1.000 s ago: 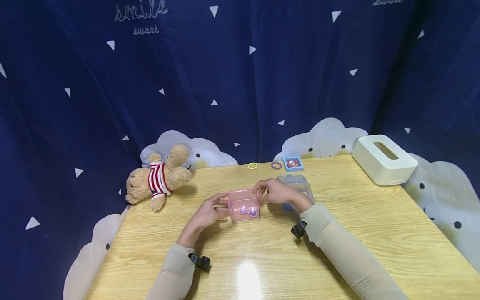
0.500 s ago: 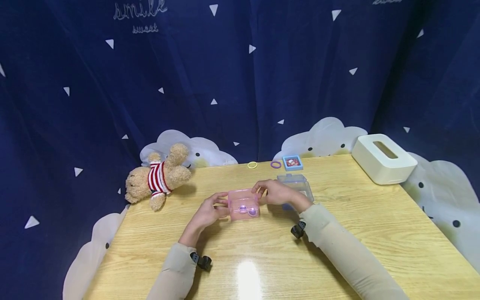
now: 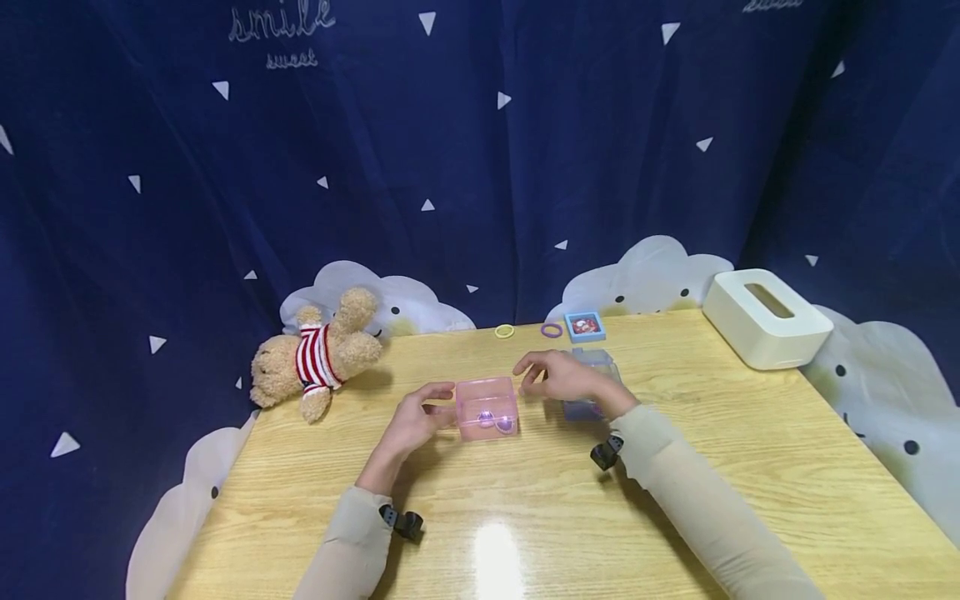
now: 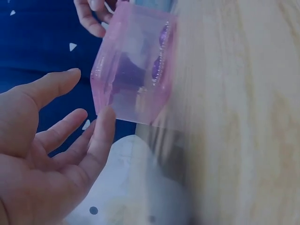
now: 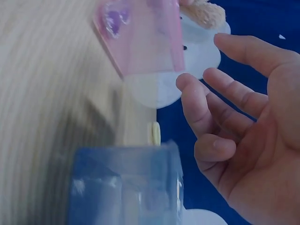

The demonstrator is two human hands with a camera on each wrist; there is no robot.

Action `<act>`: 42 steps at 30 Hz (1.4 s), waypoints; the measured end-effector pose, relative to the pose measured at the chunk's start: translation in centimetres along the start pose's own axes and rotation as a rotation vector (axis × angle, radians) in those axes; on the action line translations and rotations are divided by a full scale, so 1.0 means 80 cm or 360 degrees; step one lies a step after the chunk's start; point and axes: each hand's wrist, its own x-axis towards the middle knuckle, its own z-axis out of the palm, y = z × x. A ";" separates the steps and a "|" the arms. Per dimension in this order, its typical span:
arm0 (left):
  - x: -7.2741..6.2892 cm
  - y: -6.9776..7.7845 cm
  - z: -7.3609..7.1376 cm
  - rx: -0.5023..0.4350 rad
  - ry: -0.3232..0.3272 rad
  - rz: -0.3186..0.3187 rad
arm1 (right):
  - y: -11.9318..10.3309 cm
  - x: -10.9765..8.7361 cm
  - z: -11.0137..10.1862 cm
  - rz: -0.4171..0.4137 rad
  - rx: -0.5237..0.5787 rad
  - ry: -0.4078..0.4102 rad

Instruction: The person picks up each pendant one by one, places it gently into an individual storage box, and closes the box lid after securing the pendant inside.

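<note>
A see-through pink box (image 3: pixel 487 408) stands on the table with two purple, beaded-edge pieces (image 3: pixel 505 425) in its front part. My left hand (image 3: pixel 412 423) is at its left side, fingers loosely spread; in the left wrist view one fingertip (image 4: pixel 107 115) overlaps the box's corner, and I cannot tell if it touches. Off the box's right side, my right hand (image 3: pixel 558 377) hovers with relaxed, bent fingers and holds nothing. Below and partly behind that hand sits a see-through blue box (image 3: pixel 581 410). The right wrist view shows a gap between the fingers and the pink box (image 5: pixel 145 37).
At the back edge lie a yellow ring (image 3: pixel 505 332), a purple ring (image 3: pixel 552 331) and a blue-framed square (image 3: pixel 585 327). A teddy bear (image 3: pixel 318 358) lies at the left. A white tissue box (image 3: pixel 768 321) stands at the back right of the wooden table (image 3: pixel 675 467).
My right hand has come away from the pink box and moved slightly right, over the blue box. My left fingers have loosened a little at the pink box, which stays in place.
</note>
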 end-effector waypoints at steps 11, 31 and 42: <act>0.009 0.025 0.003 0.0016 0.0054 0.0116 | 0.015 -0.020 -0.038 0.0086 0.0078 0.0114; 0.018 0.068 0.083 0.0017 -0.0029 0.0156 | 0.067 -0.055 -0.086 0.0396 0.0143 0.0465; 0.025 0.086 0.143 -0.0031 -0.0051 0.0134 | 0.100 -0.069 -0.093 0.0516 0.0154 0.0530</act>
